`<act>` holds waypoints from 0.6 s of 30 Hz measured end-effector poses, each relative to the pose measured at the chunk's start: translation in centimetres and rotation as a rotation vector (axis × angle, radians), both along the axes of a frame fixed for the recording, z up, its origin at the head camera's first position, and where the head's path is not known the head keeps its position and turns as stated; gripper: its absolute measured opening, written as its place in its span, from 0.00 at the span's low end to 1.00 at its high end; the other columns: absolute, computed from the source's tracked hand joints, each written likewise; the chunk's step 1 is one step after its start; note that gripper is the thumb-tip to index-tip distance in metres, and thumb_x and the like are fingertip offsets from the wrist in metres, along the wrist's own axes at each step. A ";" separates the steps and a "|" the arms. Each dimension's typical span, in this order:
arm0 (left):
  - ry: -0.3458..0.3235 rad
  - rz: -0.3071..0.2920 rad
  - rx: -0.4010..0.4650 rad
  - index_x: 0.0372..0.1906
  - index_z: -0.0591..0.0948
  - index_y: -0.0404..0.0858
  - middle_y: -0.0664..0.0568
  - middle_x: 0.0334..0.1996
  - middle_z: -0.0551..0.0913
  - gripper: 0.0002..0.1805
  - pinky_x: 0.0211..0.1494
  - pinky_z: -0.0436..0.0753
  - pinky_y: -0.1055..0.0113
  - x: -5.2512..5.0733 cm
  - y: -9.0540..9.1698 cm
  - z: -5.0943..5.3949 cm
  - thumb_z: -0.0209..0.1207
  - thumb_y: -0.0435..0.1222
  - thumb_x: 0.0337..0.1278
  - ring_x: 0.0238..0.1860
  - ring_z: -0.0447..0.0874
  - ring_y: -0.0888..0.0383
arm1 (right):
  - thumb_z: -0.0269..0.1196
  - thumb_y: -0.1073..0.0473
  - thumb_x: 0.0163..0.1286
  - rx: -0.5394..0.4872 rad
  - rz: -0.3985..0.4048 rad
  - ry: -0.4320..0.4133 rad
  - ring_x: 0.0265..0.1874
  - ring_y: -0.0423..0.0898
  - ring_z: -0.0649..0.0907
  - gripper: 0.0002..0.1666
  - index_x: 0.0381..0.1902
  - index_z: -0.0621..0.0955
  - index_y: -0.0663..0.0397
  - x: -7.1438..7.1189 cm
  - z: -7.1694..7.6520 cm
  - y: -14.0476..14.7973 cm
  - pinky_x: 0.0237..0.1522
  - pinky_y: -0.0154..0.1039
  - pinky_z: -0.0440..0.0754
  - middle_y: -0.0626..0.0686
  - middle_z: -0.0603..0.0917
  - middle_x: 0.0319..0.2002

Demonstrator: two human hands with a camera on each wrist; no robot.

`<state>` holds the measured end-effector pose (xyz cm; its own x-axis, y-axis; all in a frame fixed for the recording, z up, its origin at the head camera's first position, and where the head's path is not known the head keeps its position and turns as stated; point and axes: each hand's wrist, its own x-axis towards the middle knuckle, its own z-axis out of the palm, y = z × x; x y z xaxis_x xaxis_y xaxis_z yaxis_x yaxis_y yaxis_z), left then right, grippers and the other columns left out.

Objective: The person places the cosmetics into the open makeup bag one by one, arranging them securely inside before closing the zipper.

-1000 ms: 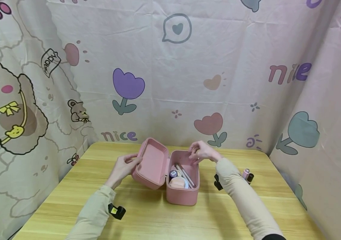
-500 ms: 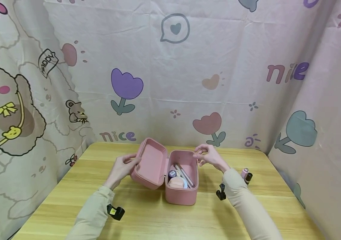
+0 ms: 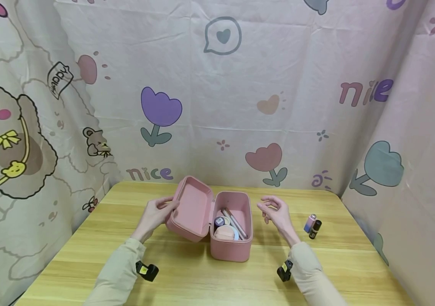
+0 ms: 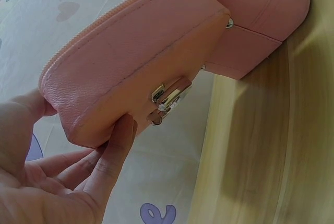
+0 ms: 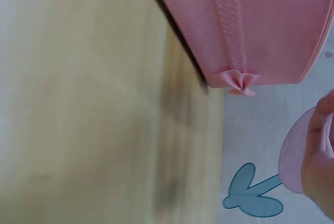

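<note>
A pink zip-up makeup case [image 3: 230, 251] stands on the wooden table, its lid [image 3: 193, 206] swung out to the left. My left hand [image 3: 154, 216] pinches the lid's outer edge. In the left wrist view, the thumb and fingers grip the lid's corner near a handle with metal fittings [image 4: 172, 96]. Inside the case lie slim brush-like sticks [image 3: 235, 223], a small dark-capped jar [image 3: 220, 221] and a peach puff-like round piece [image 3: 225, 232]. My right hand [image 3: 278, 214] hovers right of the case, fingers loosely bent, holding nothing. A pink bow [image 5: 240, 81] trims the case's side.
Right of my right hand, a pink-and-blue tube [image 3: 310, 223] and a black-capped small bottle [image 3: 315, 229] stand close together on the table [image 3: 179, 280]. A printed curtain [image 3: 209, 106] hangs behind the table and along both sides.
My right hand has drawn out of the case, moving right and toward me past its rim. The left hand still holds the lid in the same spot.
</note>
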<state>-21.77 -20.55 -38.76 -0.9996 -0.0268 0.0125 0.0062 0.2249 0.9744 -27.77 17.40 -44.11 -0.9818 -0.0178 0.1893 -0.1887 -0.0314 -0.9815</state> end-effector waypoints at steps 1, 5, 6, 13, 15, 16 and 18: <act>0.000 0.001 -0.001 0.68 0.71 0.28 0.29 0.58 0.81 0.30 0.42 0.89 0.69 0.0 0.0 0.0 0.60 0.41 0.70 0.42 0.89 0.61 | 0.68 0.67 0.66 -0.015 -0.026 0.013 0.20 0.38 0.79 0.14 0.48 0.79 0.62 0.2 -0.2 0.2 0.17 0.28 0.77 0.42 0.84 0.27; -0.005 0.005 -0.004 0.69 0.71 0.28 0.29 0.58 0.81 0.30 0.42 0.89 0.70 0.0 0.0 0.0 0.60 0.41 0.70 0.42 0.88 0.60 | 0.68 0.66 0.66 -0.042 -0.148 0.081 0.22 0.38 0.81 0.14 0.48 0.80 0.62 1.1 -1.0 0.9 0.19 0.28 0.80 0.41 0.85 0.28; -0.007 0.005 -0.006 0.69 0.71 0.28 0.29 0.58 0.81 0.30 0.42 0.89 0.70 0.1 0.0 0.0 0.60 0.41 0.70 0.42 0.88 0.61 | 0.68 0.66 0.66 -0.044 -0.183 0.101 0.22 0.38 0.81 0.15 0.48 0.79 0.64 1.3 -1.2 1.1 0.20 0.29 0.81 0.40 0.85 0.28; -0.006 0.010 -0.010 0.68 0.71 0.28 0.30 0.57 0.82 0.30 0.41 0.89 0.70 0.1 0.0 0.0 0.60 0.41 0.69 0.41 0.88 0.62 | 0.67 0.71 0.65 -0.080 -0.412 0.271 0.24 0.34 0.81 0.17 0.50 0.79 0.73 2.6 -1.1 2.5 0.25 0.28 0.84 0.43 0.86 0.30; -0.004 0.010 -0.008 0.68 0.72 0.27 0.30 0.57 0.82 0.30 0.41 0.89 0.70 0.1 0.0 0.0 0.60 0.42 0.69 0.41 0.88 0.62 | 0.67 0.73 0.64 -0.095 -0.478 0.323 0.25 0.33 0.81 0.15 0.48 0.80 0.72 3.1 -0.7 2.8 0.28 0.26 0.83 0.43 0.86 0.30; -0.003 0.009 -0.008 0.68 0.72 0.28 0.30 0.57 0.82 0.30 0.41 0.89 0.70 0.0 0.0 0.0 0.60 0.42 0.69 0.41 0.88 0.62 | 0.67 0.74 0.63 -0.114 -0.510 0.351 0.26 0.32 0.82 0.14 0.47 0.80 0.71 3.2 -0.7 3.1 0.29 0.24 0.83 0.42 0.86 0.30; -0.003 0.008 -0.006 0.68 0.72 0.27 0.30 0.57 0.82 0.30 0.41 0.89 0.70 0.0 0.0 0.0 0.60 0.42 0.69 0.41 0.88 0.62 | 0.67 0.76 0.62 -0.145 -0.588 0.392 0.27 0.32 0.81 0.14 0.47 0.80 0.72 3.5 -0.5 3.8 0.30 0.22 0.81 0.40 0.85 0.30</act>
